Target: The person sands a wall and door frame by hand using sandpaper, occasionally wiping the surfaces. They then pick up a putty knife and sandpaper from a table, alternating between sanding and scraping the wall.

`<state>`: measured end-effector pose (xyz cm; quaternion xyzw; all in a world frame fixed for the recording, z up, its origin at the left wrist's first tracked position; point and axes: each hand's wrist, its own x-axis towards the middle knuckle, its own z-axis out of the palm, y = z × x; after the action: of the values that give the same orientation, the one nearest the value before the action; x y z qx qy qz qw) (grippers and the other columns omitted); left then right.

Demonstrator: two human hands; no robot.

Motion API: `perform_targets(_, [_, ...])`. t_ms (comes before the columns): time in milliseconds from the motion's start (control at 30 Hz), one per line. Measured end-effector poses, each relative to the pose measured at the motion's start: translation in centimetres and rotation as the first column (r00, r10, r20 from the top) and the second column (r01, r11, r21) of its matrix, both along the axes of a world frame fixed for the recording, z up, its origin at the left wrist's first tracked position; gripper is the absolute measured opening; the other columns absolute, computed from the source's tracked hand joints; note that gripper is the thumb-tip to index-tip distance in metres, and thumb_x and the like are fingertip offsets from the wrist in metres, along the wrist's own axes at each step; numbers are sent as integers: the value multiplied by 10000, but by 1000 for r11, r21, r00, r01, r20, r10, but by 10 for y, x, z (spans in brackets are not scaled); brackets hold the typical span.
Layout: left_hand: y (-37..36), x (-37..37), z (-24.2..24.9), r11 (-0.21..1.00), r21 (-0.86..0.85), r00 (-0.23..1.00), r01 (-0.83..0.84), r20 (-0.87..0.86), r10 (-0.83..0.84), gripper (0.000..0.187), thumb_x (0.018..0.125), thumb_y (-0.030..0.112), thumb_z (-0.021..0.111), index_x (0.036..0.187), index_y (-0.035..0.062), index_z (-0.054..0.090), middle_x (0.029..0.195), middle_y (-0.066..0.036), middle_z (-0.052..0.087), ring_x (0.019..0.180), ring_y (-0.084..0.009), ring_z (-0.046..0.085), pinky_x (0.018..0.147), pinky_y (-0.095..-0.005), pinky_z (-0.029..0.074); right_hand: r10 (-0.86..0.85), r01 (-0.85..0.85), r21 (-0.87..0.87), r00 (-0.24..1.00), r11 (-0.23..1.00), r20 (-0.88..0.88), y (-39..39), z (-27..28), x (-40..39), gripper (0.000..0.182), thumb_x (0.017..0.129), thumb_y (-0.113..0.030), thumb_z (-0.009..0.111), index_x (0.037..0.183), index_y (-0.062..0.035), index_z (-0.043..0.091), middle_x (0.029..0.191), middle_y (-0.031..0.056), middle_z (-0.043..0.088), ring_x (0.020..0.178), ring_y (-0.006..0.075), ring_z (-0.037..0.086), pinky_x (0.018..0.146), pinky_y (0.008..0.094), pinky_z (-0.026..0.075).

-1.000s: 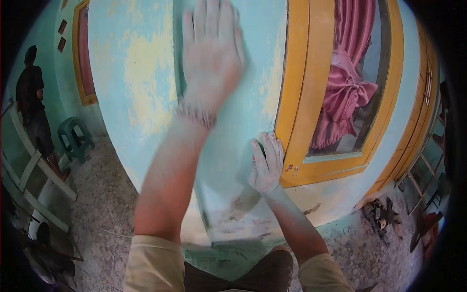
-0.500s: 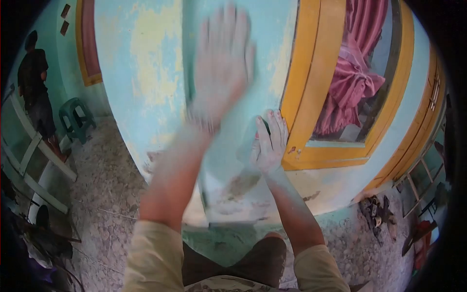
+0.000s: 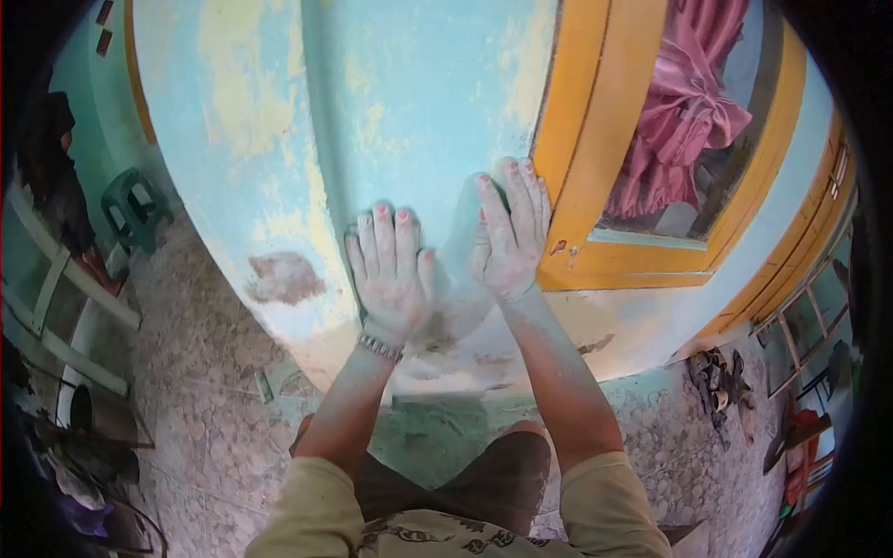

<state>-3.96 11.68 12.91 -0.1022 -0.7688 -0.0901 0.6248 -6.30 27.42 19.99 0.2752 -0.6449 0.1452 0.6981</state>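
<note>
Both hands rest on a light blue wall (image 3: 409, 112) whose paint is worn through to pale yellow in patches. My left hand (image 3: 391, 279), coated in whitish dust with a bracelet at the wrist, lies flat beside the wall's vertical corner groove, fingers stretched upward. Just right of it and a little higher, my right hand (image 3: 510, 237) is also dusty. Its fingers are extended against the wall, close to the orange window frame (image 3: 581, 167). Nothing shows in either hand; what may lie under the palms is hidden.
A pink curtain (image 3: 688, 121) hangs behind the window glass. On the left are a green plastic stool (image 3: 135, 209), a person in dark clothes (image 3: 56, 177) and a pale wooden frame (image 3: 79, 274). Footwear (image 3: 721, 391) lies on the dusty floor at right.
My left hand, blurred and high on the wall before, is now lower and beside my right hand. The right hand appears slightly higher. The view has shifted a little.
</note>
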Motion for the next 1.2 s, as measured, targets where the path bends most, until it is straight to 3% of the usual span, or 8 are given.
perform_targets(333, [5,-13,250,996,-91,876,-21,-481,-26,460,915,142,507,1330,-57,483,1378,-230,495,1337,-357,411,1156,-453,271,39,-39,-10,999,999,9,-1,-2,4,358,925,-147,483,1229,-57,648,1330,205,568,1287,379,500,1095,480,343])
perform_targets(433, [-2,-18,190,995,-95,922,31,-383,-65,500,920,196,524,1371,-13,474,1421,-218,460,1344,-372,406,1147,-498,276,41,-41,-3,999,999,3,0,-3,0,358,932,-158,482,1236,-59,642,1334,201,567,1292,373,495,1098,485,336])
perform_targets(533, [5,-3,50,1000,15,995,10,-103,-9,534,938,264,517,1418,38,454,1471,-209,419,1353,-399,392,1118,-544,292,45,-45,7,999,999,8,-1,-2,4,314,939,-98,512,1209,-19,650,1311,220,574,1271,399,504,1084,492,345])
perform_targets(600, [2,-5,-46,999,-5,998,38,-47,-39,517,974,236,450,1401,-55,437,1488,-276,369,1380,-487,316,1123,-590,236,30,-30,18,1000,999,-6,0,-4,2,313,937,-97,515,1208,-18,649,1316,219,571,1273,398,501,1085,494,344])
perform_targets(767, [-1,-6,-30,996,32,996,81,-24,-80,528,969,227,465,1424,-38,417,1495,-277,354,1386,-501,289,1118,-605,225,15,-15,12,1000,1000,-15,-2,0,1,307,939,-100,517,1203,-14,650,1321,219,567,1278,397,497,1085,496,345])
perform_targets(933, [-7,-11,146,978,-121,954,169,-231,-193,555,901,91,558,1426,-26,422,1496,-247,370,1394,-461,304,1120,-587,242,3,-3,19,1000,1000,-3,-1,-3,2,309,941,-102,513,1205,-13,648,1317,222,567,1274,398,499,1085,498,344])
perform_targets(1033, [-2,-16,182,996,-84,914,23,-402,-55,462,912,144,525,1324,-64,498,1380,-228,496,1333,-371,417,1157,-477,276,26,-26,5,1000,1000,-16,-2,-4,0,308,946,-107,508,1203,-14,650,1314,224,569,1271,396,503,1085,500,340])
perform_targets(1200, [-7,-3,53,989,-39,987,142,-63,-145,513,919,122,514,1404,-33,450,1471,-257,402,1374,-459,347,1128,-584,245,13,-13,7,1000,1000,-10,-1,-3,1,307,956,-117,496,1200,-11,651,1306,225,574,1272,398,503,1083,499,341])
